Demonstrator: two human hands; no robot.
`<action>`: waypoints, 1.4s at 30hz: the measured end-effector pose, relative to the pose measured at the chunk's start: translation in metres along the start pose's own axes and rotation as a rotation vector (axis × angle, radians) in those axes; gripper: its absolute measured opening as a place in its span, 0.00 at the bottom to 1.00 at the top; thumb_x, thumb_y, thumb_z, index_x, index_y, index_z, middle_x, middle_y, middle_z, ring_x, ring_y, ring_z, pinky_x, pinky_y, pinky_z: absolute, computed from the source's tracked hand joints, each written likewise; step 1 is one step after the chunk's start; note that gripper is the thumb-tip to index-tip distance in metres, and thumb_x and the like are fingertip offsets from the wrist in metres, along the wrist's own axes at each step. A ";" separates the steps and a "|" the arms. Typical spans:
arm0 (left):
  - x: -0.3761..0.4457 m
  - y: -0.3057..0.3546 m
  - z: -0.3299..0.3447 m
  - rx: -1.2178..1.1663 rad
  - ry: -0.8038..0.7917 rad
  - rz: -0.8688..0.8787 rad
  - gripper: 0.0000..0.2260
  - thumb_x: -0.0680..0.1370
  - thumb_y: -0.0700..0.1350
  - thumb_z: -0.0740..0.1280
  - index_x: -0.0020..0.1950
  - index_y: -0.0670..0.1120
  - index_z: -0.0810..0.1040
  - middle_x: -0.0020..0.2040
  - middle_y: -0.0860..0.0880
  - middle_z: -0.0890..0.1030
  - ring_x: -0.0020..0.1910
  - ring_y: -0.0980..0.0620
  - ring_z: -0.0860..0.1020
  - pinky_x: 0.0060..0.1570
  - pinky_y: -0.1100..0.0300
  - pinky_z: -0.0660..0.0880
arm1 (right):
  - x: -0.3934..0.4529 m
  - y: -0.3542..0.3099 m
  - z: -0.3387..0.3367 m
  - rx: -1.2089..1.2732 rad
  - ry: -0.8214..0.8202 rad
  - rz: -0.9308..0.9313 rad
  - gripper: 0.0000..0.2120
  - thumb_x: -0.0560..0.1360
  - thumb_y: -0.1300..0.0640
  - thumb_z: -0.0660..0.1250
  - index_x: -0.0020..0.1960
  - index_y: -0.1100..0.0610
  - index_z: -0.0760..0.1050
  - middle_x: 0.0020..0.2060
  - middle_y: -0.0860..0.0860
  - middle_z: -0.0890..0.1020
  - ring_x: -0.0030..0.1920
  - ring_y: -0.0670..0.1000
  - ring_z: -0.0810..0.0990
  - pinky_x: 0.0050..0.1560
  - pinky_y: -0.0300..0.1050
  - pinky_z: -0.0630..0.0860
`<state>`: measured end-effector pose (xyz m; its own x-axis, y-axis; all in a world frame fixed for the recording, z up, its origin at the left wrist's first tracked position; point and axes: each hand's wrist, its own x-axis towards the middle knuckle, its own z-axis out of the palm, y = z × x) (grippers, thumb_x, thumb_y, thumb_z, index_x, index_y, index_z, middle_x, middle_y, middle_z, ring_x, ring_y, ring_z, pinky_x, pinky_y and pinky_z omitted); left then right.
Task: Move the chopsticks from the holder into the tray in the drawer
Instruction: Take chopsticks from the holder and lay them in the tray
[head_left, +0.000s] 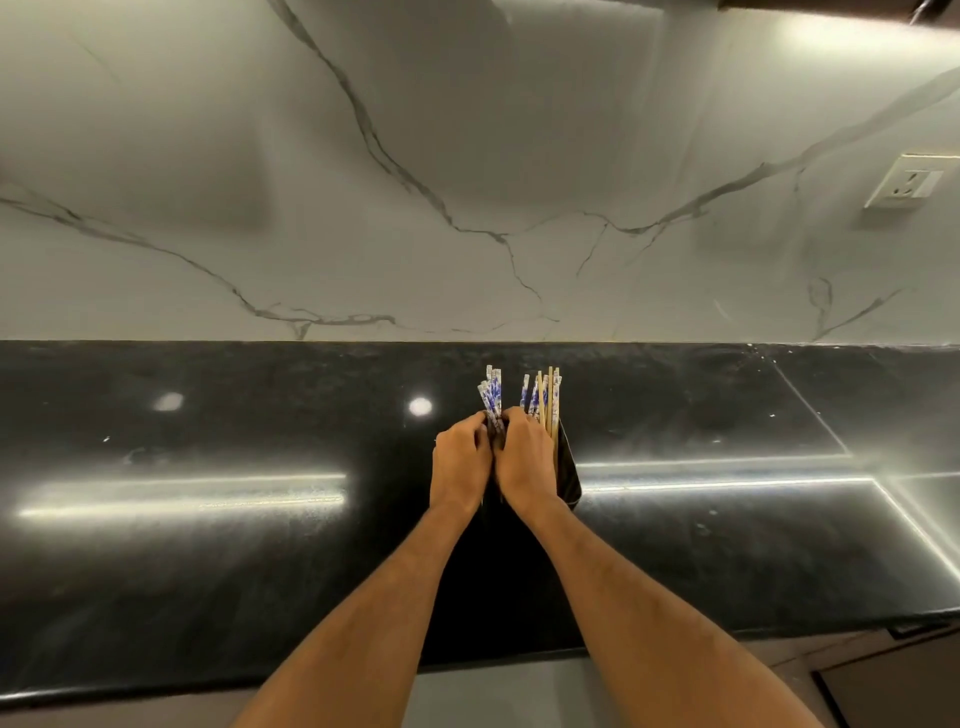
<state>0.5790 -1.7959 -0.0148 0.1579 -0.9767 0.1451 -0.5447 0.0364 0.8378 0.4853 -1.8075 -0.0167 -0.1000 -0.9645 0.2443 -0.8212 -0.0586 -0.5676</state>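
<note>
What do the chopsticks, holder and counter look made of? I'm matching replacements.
Plain chopsticks: pale tan, matte, probably bamboo or wood. Patterned chopsticks: white with blue print, material unclear. Holder: black and smooth with a sheen, perhaps plastic or metal. Counter: black polished stone, mirroring the lights.

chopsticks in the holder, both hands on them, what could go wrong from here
1. Both hands gather one bunch of chopsticks; loose ones may slip out as it lifts.
2. The second bunch leans at the right hand; it could be knocked over.
3. The dark holder is unsteadied; pulling upward might tip it on the glossy counter.
</note>
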 end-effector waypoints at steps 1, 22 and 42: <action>0.000 -0.001 -0.001 0.009 -0.003 0.023 0.09 0.82 0.39 0.64 0.48 0.48 0.83 0.35 0.60 0.78 0.35 0.65 0.79 0.35 0.76 0.72 | 0.000 -0.001 0.000 -0.011 0.003 0.001 0.04 0.81 0.60 0.63 0.51 0.56 0.77 0.44 0.50 0.82 0.43 0.49 0.80 0.44 0.46 0.79; 0.000 0.000 -0.005 -0.001 0.050 0.037 0.09 0.80 0.38 0.67 0.55 0.46 0.86 0.45 0.50 0.87 0.41 0.58 0.83 0.45 0.64 0.81 | 0.013 -0.001 -0.006 0.339 -0.056 0.273 0.08 0.77 0.61 0.72 0.56 0.59 0.82 0.48 0.52 0.86 0.50 0.50 0.84 0.51 0.43 0.80; 0.000 0.042 -0.029 -0.355 0.230 0.241 0.08 0.82 0.40 0.66 0.57 0.44 0.84 0.48 0.55 0.85 0.46 0.64 0.83 0.47 0.70 0.79 | 0.030 -0.036 -0.092 0.693 0.064 0.190 0.09 0.73 0.63 0.76 0.53 0.62 0.84 0.41 0.53 0.88 0.40 0.49 0.88 0.47 0.49 0.86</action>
<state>0.5800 -1.7879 0.0354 0.2614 -0.8613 0.4357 -0.2798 0.3644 0.8882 0.4601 -1.8105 0.0830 -0.2562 -0.9584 0.1258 -0.2437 -0.0619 -0.9679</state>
